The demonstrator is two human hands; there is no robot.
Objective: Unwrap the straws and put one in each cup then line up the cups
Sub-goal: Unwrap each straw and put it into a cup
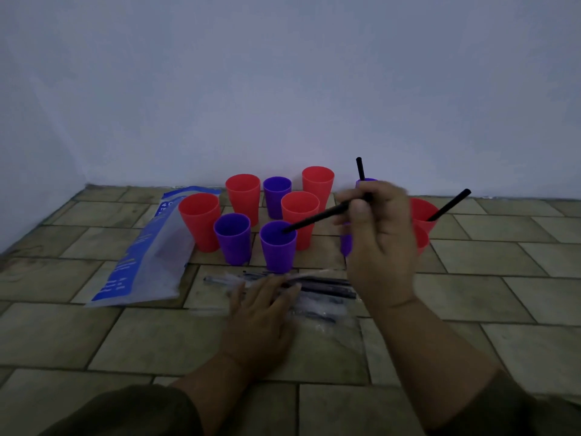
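The right hand (380, 240) pinches a black straw (317, 217) whose lower end dips into the front purple cup (278, 250). The left hand (261, 313) lies flat on a heap of wrapped straws (327, 289) on the tiled floor (471, 294). Red and purple cups stand clustered near the wall (283, 73). A second straw (451, 204) leans in the rightmost red cup (423, 212), and a third straw (360, 168) rises behind the right hand. A blue and white bag (147, 262) lies to the left

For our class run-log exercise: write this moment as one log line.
right hand: holds black straw, tip in front purple cup | left hand: flat on wrapped straws | red cup at right: has straw
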